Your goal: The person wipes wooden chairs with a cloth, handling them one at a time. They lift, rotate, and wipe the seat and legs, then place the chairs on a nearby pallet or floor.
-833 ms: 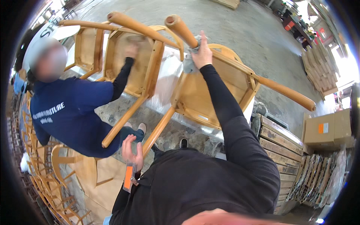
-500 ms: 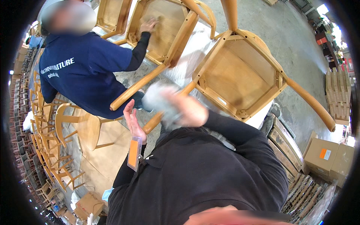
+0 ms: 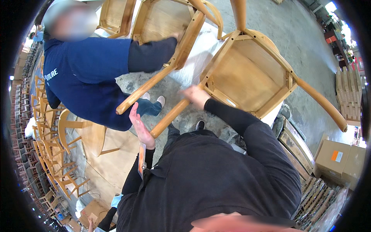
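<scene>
Left hand [image 3: 141,127]: wide, flat, fingers stretched up and away from the body; wrist bent back, heel of the palm at the foot of 1 leg [image 3: 170,117]. Contact or narrow gap there, cannot tell which. Forearm rises from below in a black sleeve; an orange-faced badge [image 3: 142,156] hangs beside the wrist.

Right hand [image 3: 196,96]: motion-blurred, at the upper part of the same leg, just short of the seat frame. Fingers seem partly bent over the wood; how tight the grip is, or what is inside it, cannot tell. Arm crosses from the right, elbow out, forearm angled up-left, back of the hand up.

Chair [image 3: 249,73]: pale wood, upside down, seat underside showing, at the right end of a film-covered bench [image 3: 195,63]. 3 legs visible: 1 over the near edge toward the body, 1 out past the right end, 1 toward the top.

Left along the bench: co-worker [image 3: 89,73], navy shirt, dark sleeve reaching over a 2nd upturned chair [image 3: 164,21]; hand blurred near its frame. Further left, a 3rd upturned chair [image 3: 116,17].

Right of the bench: carton [image 3: 334,156]. Farther out: stacked wood [image 3: 348,92].
</scene>
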Motion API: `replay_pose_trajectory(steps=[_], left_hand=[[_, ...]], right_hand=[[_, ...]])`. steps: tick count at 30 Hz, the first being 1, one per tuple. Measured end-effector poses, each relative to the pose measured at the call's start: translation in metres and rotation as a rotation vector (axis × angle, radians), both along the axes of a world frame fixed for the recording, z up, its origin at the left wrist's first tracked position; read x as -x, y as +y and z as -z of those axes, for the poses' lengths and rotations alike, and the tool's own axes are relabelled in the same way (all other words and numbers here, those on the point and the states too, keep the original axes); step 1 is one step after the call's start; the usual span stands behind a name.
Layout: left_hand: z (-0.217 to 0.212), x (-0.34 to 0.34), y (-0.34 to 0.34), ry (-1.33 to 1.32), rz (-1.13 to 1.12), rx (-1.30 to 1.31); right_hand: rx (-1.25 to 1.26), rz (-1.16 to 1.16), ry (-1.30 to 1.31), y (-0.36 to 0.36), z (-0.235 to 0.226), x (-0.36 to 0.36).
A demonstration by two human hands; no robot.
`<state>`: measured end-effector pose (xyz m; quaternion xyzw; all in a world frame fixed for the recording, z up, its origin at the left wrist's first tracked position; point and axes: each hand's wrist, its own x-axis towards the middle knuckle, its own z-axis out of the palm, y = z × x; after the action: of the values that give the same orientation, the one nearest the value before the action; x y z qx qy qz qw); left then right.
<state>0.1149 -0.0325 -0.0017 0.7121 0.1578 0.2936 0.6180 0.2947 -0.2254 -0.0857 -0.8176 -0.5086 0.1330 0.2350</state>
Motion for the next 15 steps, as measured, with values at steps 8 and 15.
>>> replay_pose_trajectory(steps=[8,15], left_hand=[[0.003,0.002,0.007,-0.043,0.026,-0.099],[0.009,0.003,0.004,0.096,0.057,0.136]], right_hand=[[-0.469,-0.246,0.161,0.053,-0.047,0.077],[-0.166,0.178,-0.048,-0.024,0.037,-0.018]])
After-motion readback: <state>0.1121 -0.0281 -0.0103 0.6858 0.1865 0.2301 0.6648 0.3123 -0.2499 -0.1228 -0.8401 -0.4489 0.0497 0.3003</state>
